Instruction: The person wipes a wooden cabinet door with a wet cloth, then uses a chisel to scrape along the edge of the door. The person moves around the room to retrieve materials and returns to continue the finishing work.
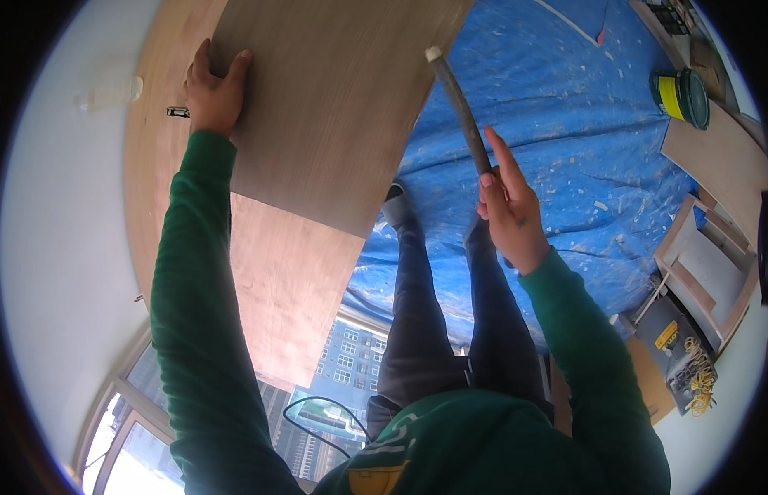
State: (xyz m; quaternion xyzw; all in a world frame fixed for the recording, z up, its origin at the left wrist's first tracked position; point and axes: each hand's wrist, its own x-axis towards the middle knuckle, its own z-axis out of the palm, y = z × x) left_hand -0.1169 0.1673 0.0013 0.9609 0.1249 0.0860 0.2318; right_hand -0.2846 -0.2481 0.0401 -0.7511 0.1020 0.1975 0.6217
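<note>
panel (334,107) left, on board (285,280) | tarp (582,140) right | can (682,97) on tarp

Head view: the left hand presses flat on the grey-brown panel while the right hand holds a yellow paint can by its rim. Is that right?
Not quite. In the head view the right hand holds a dark stick-like tool, not the can; the yellow can sits apart on the blue tarp. The left hand does press on the panel.

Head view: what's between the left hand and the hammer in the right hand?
The grey-brown veneer sheet spans that stretch: the left hand presses its left edge and the hammer, gripped by the right hand, crosses its right edge.
</note>
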